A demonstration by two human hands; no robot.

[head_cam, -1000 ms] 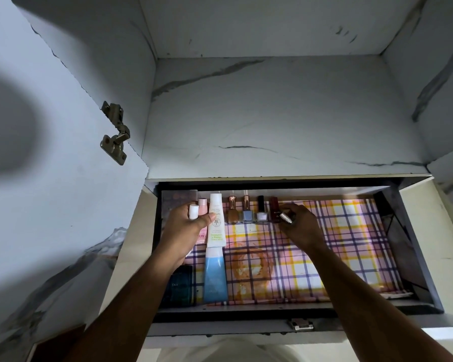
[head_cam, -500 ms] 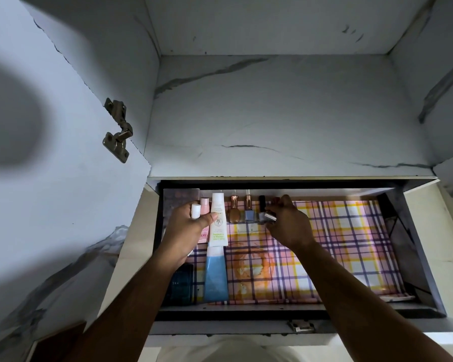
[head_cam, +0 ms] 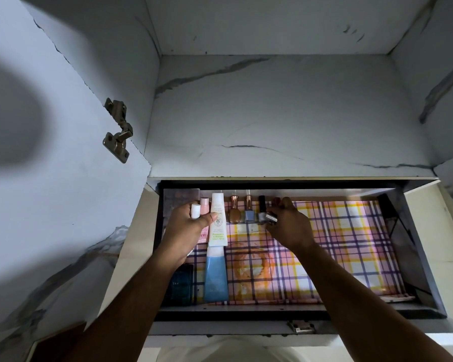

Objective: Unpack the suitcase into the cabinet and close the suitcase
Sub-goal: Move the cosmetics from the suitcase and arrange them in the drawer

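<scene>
An open cabinet drawer lined with plaid paper holds toiletries. My left hand grips a small white tube over the drawer's left side, beside a white and green tube and a blue tube. My right hand pinches a small silver-capped item at the back row of nail polish bottles. A red bottle is partly hidden behind my right fingers. The suitcase is out of view.
A dark box lies at the drawer's front left. A pink tube sits at the back left. The open cabinet door with a metal hinge stands to the left. A marble shelf is above the drawer.
My right hand has moved left along the back row with the silver-capped item, now reaching the red and dark bottles. My left hand has stayed in place with the white tube.
</scene>
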